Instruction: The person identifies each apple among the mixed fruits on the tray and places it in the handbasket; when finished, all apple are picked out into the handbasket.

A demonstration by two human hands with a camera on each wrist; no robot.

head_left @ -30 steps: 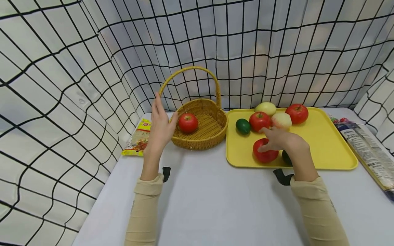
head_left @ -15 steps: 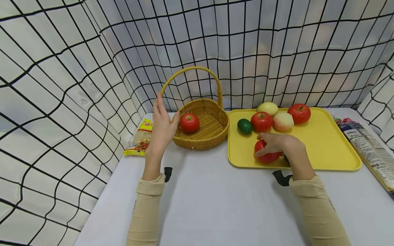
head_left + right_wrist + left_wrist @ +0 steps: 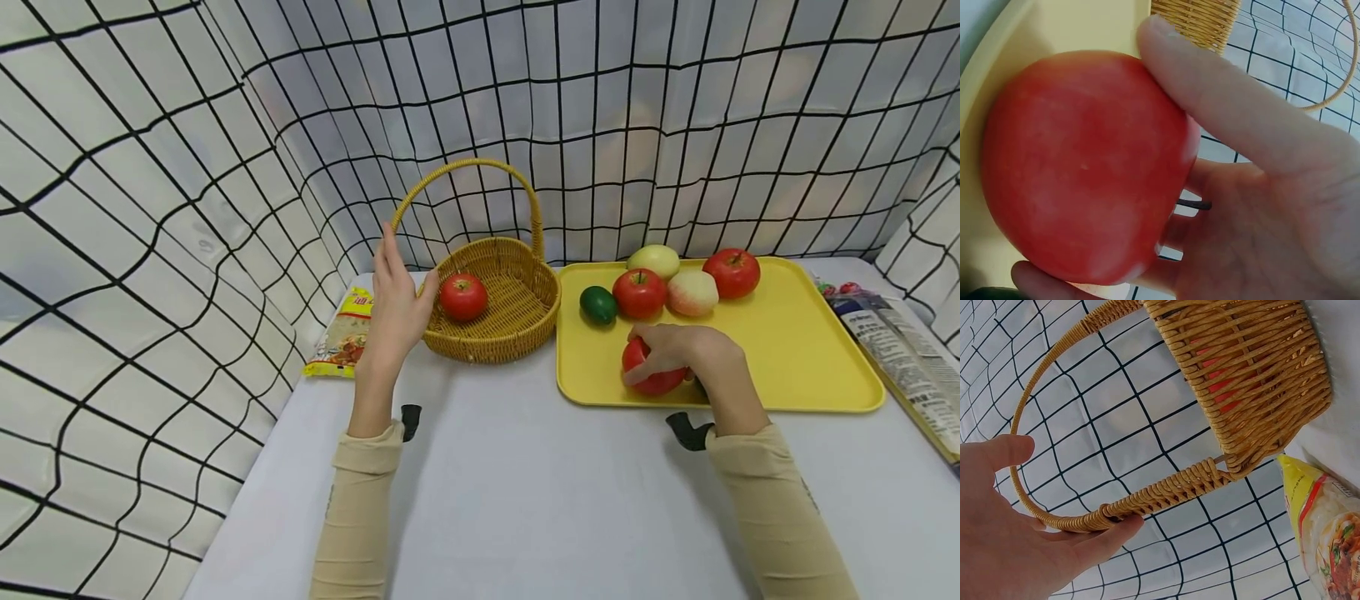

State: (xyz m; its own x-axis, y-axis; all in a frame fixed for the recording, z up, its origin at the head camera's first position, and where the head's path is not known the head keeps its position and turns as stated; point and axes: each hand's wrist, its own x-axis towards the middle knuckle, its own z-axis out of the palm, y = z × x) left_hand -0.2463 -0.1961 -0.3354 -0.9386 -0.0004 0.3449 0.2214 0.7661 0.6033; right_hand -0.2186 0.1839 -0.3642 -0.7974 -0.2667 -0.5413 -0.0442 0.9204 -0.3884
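While the left hand, fingers straight, touches the handle of the wicker basket left of center, apparently to steady it, the right hand grips a red apple on the yellow tray, right of center.

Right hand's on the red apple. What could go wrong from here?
The red apple looks smooth and round, so it might slip from the right hand if lifted. A dark green item near it is mostly hidden in the head view, so it could get knocked. The left hand has its fingers fairly straight against the basket handle, so the basket may shift if bumped.
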